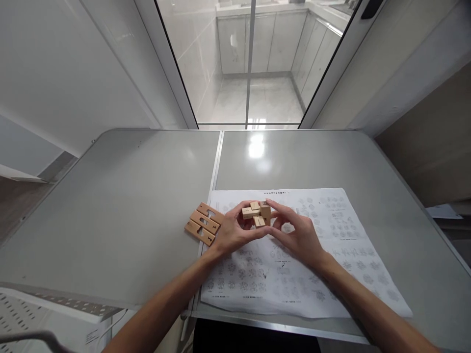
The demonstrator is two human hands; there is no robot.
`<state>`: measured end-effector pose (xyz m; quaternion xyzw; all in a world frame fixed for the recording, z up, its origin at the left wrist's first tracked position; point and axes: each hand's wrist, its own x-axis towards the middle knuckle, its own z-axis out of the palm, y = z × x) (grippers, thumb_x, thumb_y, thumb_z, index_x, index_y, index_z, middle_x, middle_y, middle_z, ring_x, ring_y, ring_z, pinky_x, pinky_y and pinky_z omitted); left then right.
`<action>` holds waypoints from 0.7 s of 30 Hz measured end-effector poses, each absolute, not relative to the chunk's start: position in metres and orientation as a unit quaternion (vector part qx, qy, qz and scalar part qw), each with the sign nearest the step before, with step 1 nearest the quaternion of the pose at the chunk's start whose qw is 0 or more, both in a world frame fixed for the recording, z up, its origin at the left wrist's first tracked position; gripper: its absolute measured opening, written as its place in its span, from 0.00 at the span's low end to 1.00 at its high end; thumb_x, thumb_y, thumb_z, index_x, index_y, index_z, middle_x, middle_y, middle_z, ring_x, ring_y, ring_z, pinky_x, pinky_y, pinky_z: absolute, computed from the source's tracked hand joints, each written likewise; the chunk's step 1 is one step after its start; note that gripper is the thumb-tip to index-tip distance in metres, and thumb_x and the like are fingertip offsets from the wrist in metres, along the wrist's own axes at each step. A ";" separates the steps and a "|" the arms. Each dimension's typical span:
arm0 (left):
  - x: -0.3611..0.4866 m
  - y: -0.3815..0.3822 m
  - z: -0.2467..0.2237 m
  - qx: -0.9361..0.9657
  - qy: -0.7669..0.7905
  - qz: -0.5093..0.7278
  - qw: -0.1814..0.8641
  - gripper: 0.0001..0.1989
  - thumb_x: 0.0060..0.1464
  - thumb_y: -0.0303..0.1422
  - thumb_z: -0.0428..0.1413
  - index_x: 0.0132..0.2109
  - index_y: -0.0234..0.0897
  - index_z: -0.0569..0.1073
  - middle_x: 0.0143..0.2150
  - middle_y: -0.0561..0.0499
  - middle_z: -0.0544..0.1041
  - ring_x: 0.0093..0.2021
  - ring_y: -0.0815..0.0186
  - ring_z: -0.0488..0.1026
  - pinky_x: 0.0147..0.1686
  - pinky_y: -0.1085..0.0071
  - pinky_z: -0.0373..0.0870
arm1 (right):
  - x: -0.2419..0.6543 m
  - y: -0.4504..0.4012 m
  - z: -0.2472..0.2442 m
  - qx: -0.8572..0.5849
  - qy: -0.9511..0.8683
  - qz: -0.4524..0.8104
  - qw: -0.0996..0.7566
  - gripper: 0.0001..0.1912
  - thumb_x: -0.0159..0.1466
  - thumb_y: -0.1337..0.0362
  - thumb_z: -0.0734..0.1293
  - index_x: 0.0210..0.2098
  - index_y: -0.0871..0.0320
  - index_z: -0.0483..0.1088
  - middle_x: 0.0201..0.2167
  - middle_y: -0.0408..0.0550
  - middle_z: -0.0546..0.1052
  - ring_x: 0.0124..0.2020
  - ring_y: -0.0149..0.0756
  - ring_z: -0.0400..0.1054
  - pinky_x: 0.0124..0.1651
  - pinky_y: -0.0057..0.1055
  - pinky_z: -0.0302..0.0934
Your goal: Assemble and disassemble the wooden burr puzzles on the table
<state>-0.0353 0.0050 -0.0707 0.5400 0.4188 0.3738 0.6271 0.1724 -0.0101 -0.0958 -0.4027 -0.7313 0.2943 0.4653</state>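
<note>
Between both hands, above a printed sheet, is a wooden interlocking puzzle [256,214] made of several crossed pale blocks, some with dark marks. My left hand [235,230] is closed round its left and lower side, thumb along the bottom. My right hand [296,230] pinches the block at its right end between thumb and fingers. The inner parts of the joint are hidden by the blocks and fingers. Just left of my left hand lie three flat wooden puzzle pieces [203,223] side by side, with cut-out notches and dark numbers.
The large paper sheet [331,274] with small printed diagrams lies under my hands. It rests on a grey folding table [147,186] with a metal seam down its middle. Beyond the far edge stands a glass door [272,98]. A white perforated object [40,318] is at the lower left.
</note>
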 end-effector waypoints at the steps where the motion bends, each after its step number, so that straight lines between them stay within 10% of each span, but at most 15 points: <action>1: -0.035 0.005 -0.070 0.540 0.412 0.371 0.633 0.31 0.49 0.43 0.76 0.57 0.38 0.77 0.42 0.49 0.78 0.39 0.65 0.75 0.39 0.71 0.74 | 0.172 -0.010 -0.096 -0.395 -0.729 0.309 0.466 0.29 0.71 0.67 0.72 0.69 0.42 0.69 0.42 0.44 0.84 0.26 0.31 0.75 0.29 0.30 0.75; 21: -0.029 0.002 -0.067 0.558 0.385 0.386 0.626 0.29 0.49 0.38 0.75 0.56 0.37 0.78 0.45 0.47 0.80 0.40 0.64 0.77 0.37 0.70 0.75 | 0.174 -0.010 -0.099 -0.342 -0.781 0.240 0.464 0.37 0.72 0.73 0.68 0.75 0.41 0.63 0.29 0.37 0.84 0.20 0.30 0.75 0.25 0.26 0.73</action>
